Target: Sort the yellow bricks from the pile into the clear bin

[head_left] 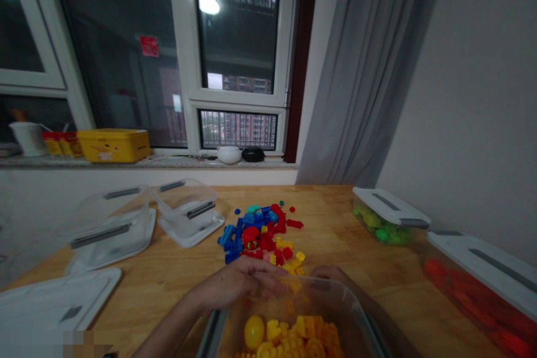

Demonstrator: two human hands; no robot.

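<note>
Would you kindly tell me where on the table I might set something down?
Bare wood shows on the right of the table, between the loose blocks and the box of green pieces; a smaller patch lies leftward, between the front flat lid and the left forearm. The middle is crowded with the loose blocks, left hand, right hand and near box of yellow blocks.

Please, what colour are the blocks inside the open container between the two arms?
The blocks are yellow, seen in the head view.

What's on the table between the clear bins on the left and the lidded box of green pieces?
In the head view, a loose pile of pieces, mostly blue, red and yellow, lies between them on the table.
</note>
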